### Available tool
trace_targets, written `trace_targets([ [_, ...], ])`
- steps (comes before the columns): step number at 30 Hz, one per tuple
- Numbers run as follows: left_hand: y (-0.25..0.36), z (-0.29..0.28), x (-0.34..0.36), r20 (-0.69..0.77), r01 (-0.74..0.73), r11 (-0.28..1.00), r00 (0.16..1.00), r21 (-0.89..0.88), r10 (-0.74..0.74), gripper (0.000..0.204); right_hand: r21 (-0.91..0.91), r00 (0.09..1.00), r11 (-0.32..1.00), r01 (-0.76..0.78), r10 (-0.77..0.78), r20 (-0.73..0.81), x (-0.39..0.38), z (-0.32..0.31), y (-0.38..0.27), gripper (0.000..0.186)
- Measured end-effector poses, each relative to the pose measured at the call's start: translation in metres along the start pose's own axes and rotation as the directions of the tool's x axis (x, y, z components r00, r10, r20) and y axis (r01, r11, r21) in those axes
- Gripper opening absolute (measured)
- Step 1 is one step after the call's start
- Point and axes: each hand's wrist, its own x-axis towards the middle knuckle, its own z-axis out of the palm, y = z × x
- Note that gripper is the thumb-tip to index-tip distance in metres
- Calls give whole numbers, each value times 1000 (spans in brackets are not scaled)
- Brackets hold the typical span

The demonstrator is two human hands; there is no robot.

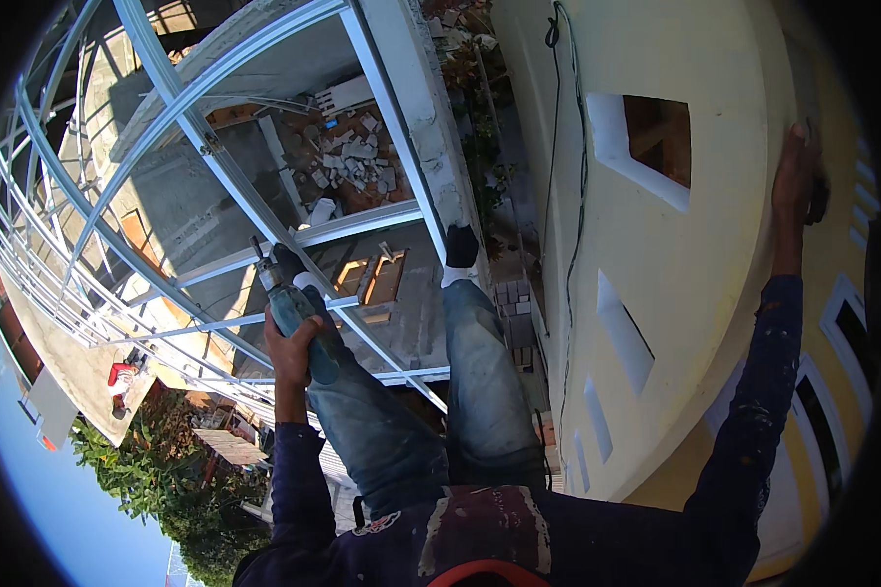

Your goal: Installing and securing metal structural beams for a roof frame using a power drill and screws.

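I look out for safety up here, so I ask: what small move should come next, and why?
I'd suggest drawing the teal power drill in the left hand closer in: the black shoes seem to stand on narrow blue-grey metal beams above a drop, the drill points outward, and only the right hand, up at the curved cream-yellow wall, looks free for support.

Looks down now onto a heap of rubble, broken and pale over reddish dirt, and catches a small blue scrap right there in it! Picks out a wooden frame nearer in, lying on a grey concrete floor. Takes in stacked blocks to the right, then a dark cable hanging long. Finds, far left, a small person in red, leafy green trees and bright blue sky!
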Motion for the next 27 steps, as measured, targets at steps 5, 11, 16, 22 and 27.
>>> trace_targets([
  [5,18,20,-32,-63,-14,975,998,-223,0,47,-114,974,975,-192,203,98,-9,-15,-28,89],
  [11,42,25,-27,-201,-178,959,970,-220,134,56,-149,972,972,-181,200,122,-11,-13,-39,87],
  [16,28,29,-2,-258,-136,991,957,9,134,64,-97,981,984,-151,162,110,-9,-13,-31,83],
  [22,24,61,47,-266,-187,980,950,-67,163,67,-46,984,989,-143,147,97,-7,-10,-27,80],
  [27,35,107,119,-44,-86,954,996,-288,76,65,-85,992,992,-91,98,76,2,-16,-3,76],
])
